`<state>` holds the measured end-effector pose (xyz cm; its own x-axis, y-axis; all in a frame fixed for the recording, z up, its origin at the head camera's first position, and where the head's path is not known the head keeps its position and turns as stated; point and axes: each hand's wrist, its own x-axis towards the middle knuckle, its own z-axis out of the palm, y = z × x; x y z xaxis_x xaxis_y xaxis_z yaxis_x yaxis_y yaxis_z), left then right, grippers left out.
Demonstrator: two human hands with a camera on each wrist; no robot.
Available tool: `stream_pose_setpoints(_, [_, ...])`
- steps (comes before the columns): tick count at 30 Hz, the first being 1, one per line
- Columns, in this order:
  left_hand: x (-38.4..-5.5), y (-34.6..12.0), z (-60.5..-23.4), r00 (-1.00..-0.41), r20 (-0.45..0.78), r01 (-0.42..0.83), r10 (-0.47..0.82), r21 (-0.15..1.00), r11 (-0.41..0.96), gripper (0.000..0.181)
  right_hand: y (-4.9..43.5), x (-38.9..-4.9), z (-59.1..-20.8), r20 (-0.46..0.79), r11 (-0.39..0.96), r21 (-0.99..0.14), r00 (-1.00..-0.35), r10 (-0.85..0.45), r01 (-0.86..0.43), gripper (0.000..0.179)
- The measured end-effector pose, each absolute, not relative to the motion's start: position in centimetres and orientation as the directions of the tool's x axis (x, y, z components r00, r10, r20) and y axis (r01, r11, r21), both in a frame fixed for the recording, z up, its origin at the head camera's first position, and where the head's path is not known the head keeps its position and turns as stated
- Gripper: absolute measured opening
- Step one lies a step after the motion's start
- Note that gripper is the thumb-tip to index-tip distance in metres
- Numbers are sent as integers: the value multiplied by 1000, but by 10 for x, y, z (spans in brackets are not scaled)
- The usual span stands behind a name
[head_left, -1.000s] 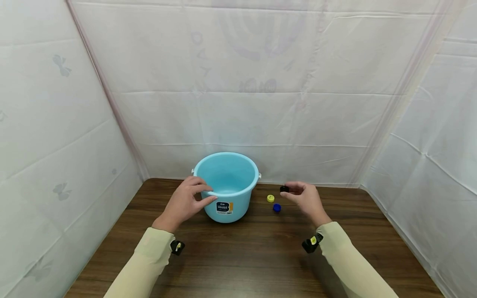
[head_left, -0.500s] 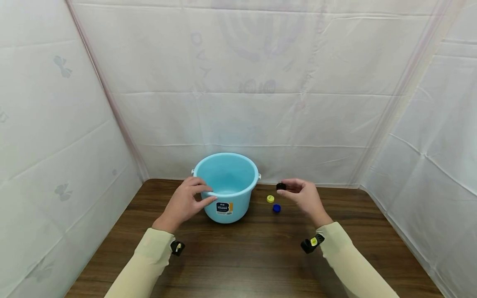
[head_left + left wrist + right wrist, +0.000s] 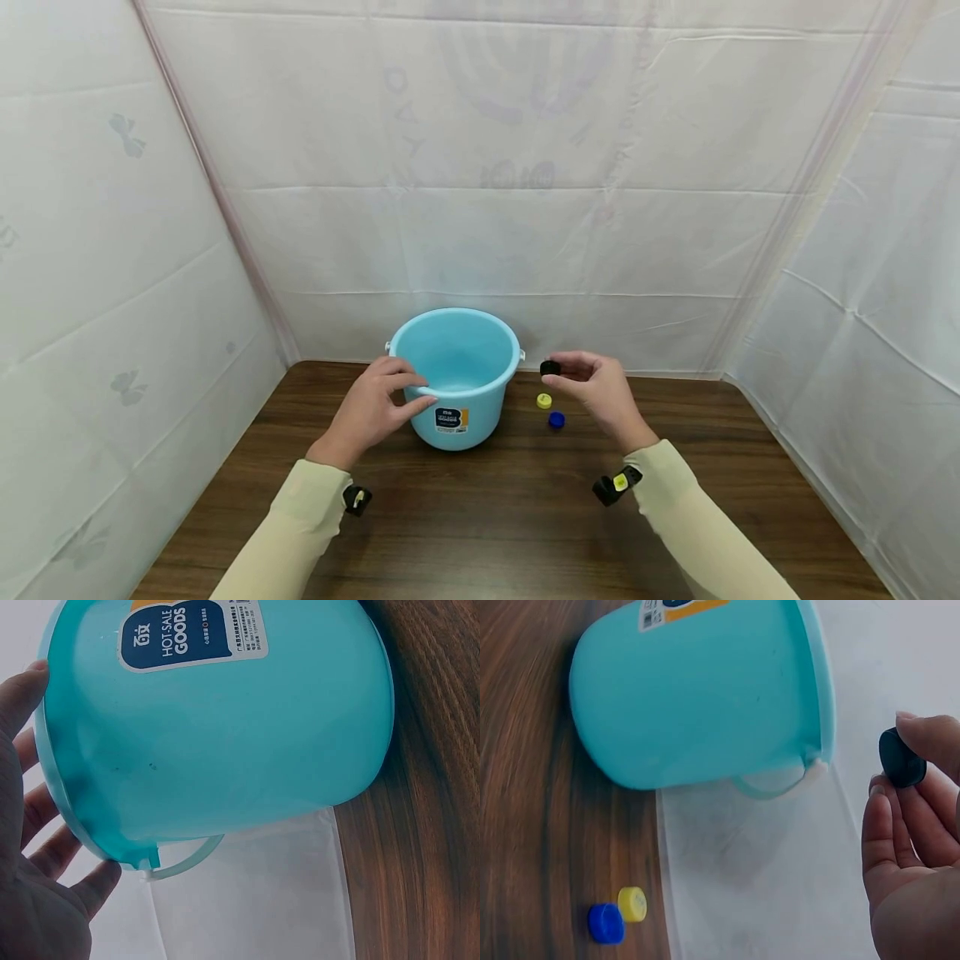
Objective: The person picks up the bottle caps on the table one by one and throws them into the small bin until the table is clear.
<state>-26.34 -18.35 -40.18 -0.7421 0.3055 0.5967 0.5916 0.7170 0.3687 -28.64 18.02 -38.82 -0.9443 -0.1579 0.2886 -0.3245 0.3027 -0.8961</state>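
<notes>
A light blue bucket [image 3: 487,417] with a printed label stands upright on the table. At its near left rim my left hand [image 3: 366,410] holds on, thumb and fingers on either side of the edge. To the right of the bucket, above the table, my right hand [image 3: 602,395] pinches a black bottle cap [image 3: 550,367] between thumb and fingertips. The right wrist view shows the black cap [image 3: 901,759] apart from the bucket's rim. Below that hand, a yellow bottle cap [image 3: 544,401] and a blue bottle cap [image 3: 557,420] lie close together on the table.
The brown wood-grain table [image 3: 480,525] ends at a white sheet [image 3: 637,250] hanging behind the bucket. Similar sheets enclose both sides. The bucket's white handle [image 3: 776,784] hangs down on its far side.
My right hand has carried the black cap left and slightly upward, closer to the bucket. My left hand stays on the rim, and the yellow and blue caps have not moved.
</notes>
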Motion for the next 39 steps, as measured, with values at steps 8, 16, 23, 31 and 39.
stream_pose_setpoints(8, [-263,-183,-401,-742,598,591,304,370,717,25,168,-288,-380,321,278,-891,-932,-170,-358,40])
stream_pose_setpoints(16, [-263,-182,-400,-738,601,597,306,370,712,25,155,-290,-372,324,227,-906,-930,-173,-357,41])
stream_pose_setpoints(23, [-264,-182,-400,-738,602,598,307,370,711,25,141,-296,-370,345,208,-902,-920,-185,-379,39])
stream_pose_setpoints(31, [-263,-183,-401,-739,601,593,304,369,716,26,125,-302,-367,352,190,-903,-916,-189,-386,34])
stream_pose_setpoints(39, [-264,-183,-401,-739,601,594,304,369,715,25,112,-307,-367,361,176,-901,-911,-200,-396,33])
